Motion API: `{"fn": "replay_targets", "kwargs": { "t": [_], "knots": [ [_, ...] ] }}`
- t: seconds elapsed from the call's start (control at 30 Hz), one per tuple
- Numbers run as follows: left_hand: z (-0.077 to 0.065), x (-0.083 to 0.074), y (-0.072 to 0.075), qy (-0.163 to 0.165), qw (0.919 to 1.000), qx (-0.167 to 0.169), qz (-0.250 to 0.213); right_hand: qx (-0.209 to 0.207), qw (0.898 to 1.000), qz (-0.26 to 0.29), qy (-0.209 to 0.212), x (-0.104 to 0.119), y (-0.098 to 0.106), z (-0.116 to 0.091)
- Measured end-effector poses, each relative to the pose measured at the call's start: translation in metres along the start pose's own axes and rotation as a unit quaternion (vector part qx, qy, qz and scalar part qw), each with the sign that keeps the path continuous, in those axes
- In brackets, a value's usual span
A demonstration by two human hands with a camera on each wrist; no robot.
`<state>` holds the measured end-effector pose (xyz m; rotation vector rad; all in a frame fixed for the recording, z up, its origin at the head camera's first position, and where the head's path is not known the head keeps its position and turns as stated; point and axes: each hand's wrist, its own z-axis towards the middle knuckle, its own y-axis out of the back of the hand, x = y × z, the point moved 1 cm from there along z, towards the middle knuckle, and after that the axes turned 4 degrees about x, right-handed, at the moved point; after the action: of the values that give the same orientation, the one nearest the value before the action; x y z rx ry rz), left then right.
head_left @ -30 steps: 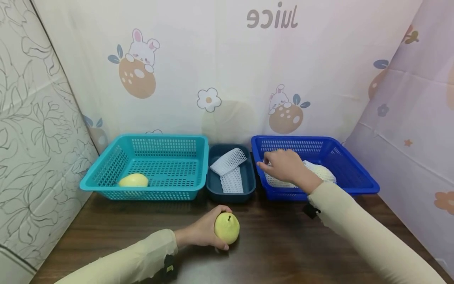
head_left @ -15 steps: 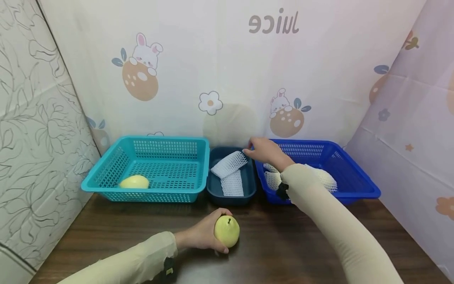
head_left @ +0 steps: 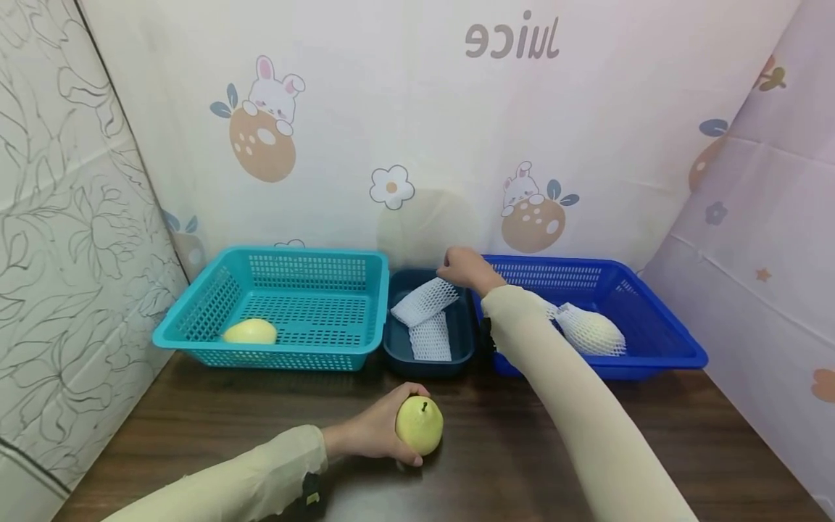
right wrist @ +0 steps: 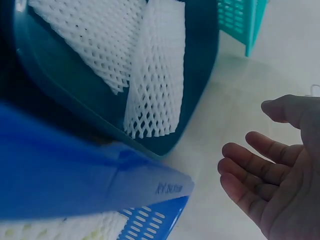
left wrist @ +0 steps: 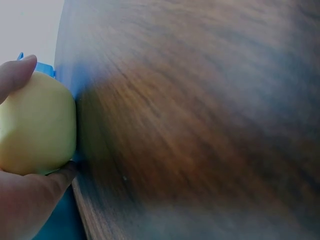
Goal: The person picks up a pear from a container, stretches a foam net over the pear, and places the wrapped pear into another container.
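My left hand (head_left: 378, 428) grips a yellow-green pear (head_left: 420, 425) on the table, thumb at its near side and fingers round the far side, with its stem upward. In the left wrist view the pear (left wrist: 37, 125) sits against the wood. My right hand (head_left: 471, 270) is over the back right corner of a small dark teal bin (head_left: 464, 341). The right wrist view shows that hand (right wrist: 280, 170) with fingers loosely spread and nothing in them. Two white foam net sleeves lie crossed in the bin: an upper sleeve (head_left: 424, 301) and a lower sleeve (head_left: 430, 338).
Left of the bin stands a turquoise basket (head_left: 375, 341) with a bare pear (head_left: 251, 331) inside. A blue basket (head_left: 678, 348) on the right contains pears in foam nets, such as a netted pear (head_left: 593, 332). A printed curtain (head_left: 339, 109) hangs close behind the containers.
My right hand has moved left from above the blue basket to the back corner of the dark bin. My left hand keeps its hold on the pear in the same place.
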<state>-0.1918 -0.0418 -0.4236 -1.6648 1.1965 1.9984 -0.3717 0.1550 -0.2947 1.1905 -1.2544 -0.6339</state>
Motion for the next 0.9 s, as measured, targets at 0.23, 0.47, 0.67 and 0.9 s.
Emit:
{"fn": "replay_targets", "kwargs": {
  "t": [0.23, 0.47, 0.67, 0.9],
  "knots": [
    [0.0, -0.002, 0.002, 0.004, 1.0, 0.002, -0.005, 0.02, 0.999, 0.016, -0.039, 0.002, -0.011, 0.016],
    [0.002, -0.003, 0.001, 0.005, 0.9998, 0.006, -0.016, 0.026, 0.997, 0.028, -0.065, 0.001, -0.021, 0.02],
    [0.001, 0.001, -0.001, 0.003, 0.9999, -0.001, -0.011, 0.035, 0.994, 0.045, -0.095, -0.002, -0.036, 0.024],
    [0.0, 0.006, -0.003, 0.003, 1.0, -0.008, -0.005, 0.036, 0.99, 0.035, -0.13, -0.005, -0.052, 0.028]
  ]
}}
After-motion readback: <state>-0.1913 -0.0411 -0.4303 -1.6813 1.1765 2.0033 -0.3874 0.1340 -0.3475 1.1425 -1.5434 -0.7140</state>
